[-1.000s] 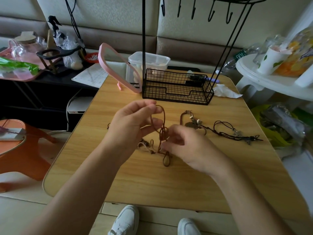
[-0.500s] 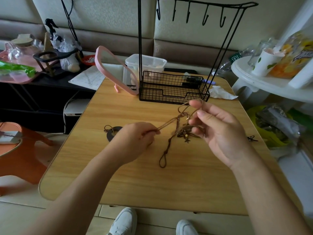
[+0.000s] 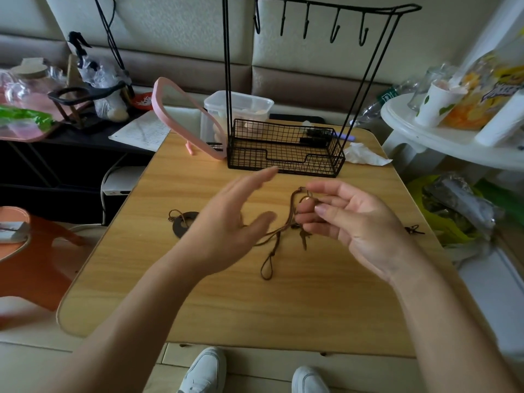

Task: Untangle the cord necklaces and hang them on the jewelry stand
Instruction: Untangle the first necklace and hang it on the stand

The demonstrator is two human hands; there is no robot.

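left hand (image 3: pixel 226 222) let go, fingers now spread; right hand (image 3: pixel 348 222) still pinching brown cord necklace (image 3: pixel 279 236).

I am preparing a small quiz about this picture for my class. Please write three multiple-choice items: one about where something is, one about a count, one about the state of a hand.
1. Where is the dark ring pendant?
A. in the wire basket
B. flat on the table, beside the left hand
C. on a hook

2. How many hooks hang from the top bar of the stand?
A. two
B. five
C. nine

3. What is the left hand doing?
A. it is open, fingers spread
B. it pinches a cord
C. it grips the stand

Answers:
1. B, the ring lies on the table just left of the hand.
2. B, five hooks show along the bar, all bare.
3. A, its fingers are apart, while the right hand holds the brown cord.
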